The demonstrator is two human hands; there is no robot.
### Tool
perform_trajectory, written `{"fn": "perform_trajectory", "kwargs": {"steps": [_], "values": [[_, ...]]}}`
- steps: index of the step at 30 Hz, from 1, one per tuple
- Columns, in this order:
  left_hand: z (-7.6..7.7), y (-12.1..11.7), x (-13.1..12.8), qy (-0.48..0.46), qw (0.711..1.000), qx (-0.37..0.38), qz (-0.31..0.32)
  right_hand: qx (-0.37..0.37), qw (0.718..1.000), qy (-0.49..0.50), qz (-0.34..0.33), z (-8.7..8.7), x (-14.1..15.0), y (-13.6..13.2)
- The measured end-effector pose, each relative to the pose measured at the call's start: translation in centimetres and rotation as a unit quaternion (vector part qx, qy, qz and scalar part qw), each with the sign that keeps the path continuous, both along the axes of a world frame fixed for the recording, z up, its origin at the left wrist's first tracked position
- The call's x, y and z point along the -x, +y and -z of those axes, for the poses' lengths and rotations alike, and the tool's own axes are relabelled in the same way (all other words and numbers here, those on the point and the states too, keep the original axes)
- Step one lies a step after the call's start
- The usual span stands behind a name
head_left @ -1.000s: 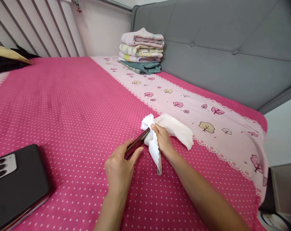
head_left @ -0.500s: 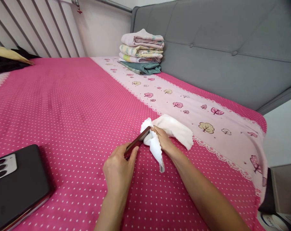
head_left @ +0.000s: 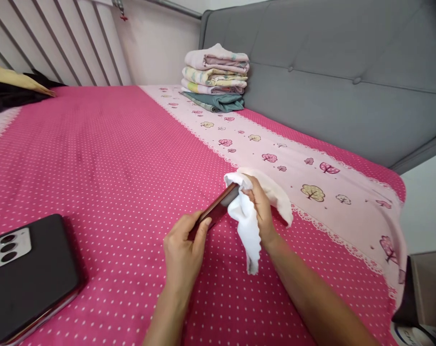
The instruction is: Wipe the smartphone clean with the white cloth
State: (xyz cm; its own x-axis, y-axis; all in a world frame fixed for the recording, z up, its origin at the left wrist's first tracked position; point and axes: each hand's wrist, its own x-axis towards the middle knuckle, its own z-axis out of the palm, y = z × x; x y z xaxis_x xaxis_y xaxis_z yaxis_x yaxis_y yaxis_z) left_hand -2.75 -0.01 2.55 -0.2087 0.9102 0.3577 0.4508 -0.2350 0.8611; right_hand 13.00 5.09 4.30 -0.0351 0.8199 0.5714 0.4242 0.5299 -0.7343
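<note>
My left hand (head_left: 185,240) grips the near end of a slim, flat, reddish-brown object (head_left: 218,205) with a greyish, shiny-looking side; its kind is not clear. The object slants up and away to the right, above the bed. Bunched in my right hand (head_left: 261,204) is a white cloth (head_left: 247,230) with a scalloped edge, folded over the far end of the brown object. One flap of the cloth hangs down in front, and another drapes behind my right hand. The cloth partly hides the object's far tip and some of my right fingers.
A black phone (head_left: 30,278) lies face down at the left on the pink dotted bedspread (head_left: 106,168). Folded fabrics (head_left: 214,77) are stacked against the grey padded headboard (head_left: 322,53). Black and yellow cloth (head_left: 16,91) lies far left, below a white radiator (head_left: 52,38).
My right hand and the cloth have lifted slightly and shifted right, with the cloth now wrapped over the object's far end. The left hand moved a little right, exposing more of the object's side.
</note>
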Motion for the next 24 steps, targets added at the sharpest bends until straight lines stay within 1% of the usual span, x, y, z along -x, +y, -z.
{"fn": "perform_trajectory", "kwargs": {"steps": [2, 5, 7, 9, 11, 15, 18, 21, 24], "values": [[0.0, 0.0, -0.4, 0.010, 0.999, -0.010, 0.029, -0.072, 0.997, -0.005, 0.017, -1.0, 0.2, -1.2], [0.0, -0.2, -0.7, 0.038, 0.998, -0.021, 0.044, -0.171, 0.982, -0.076, 0.030, -1.8, 0.8, -2.3], [0.0, -0.4, -0.7, 0.043, 0.998, -0.038, 0.038, -0.200, 0.972, -0.123, 0.016, -1.7, 1.3, -2.7], [-0.1, -0.6, -0.8, 0.034, 0.997, -0.060, 0.026, -0.206, 0.967, -0.147, 0.011, -1.5, 1.7, -3.0], [-0.3, -0.8, -0.8, 0.018, 0.997, -0.067, 0.024, -0.203, 0.969, -0.143, 0.015, -1.1, 2.0, -3.1], [-0.8, -0.9, -0.9, -0.032, 0.998, -0.035, 0.041, -0.188, 0.979, -0.078, 0.008, -0.5, 2.4, -3.2], [-0.9, -0.7, -0.8, -0.078, 0.996, -0.018, 0.037, -0.150, 0.988, -0.023, 0.008, -0.1, 2.7, -3.1], [-0.8, -0.5, -0.7, -0.130, 0.991, 0.003, 0.031, -0.118, 0.993, 0.004, -0.016, 0.4, 3.1, -2.9], [-0.6, -0.4, -0.5, -0.159, 0.986, 0.014, 0.041, -0.116, 0.992, 0.022, -0.036, 1.0, 3.4, -2.7]]}}
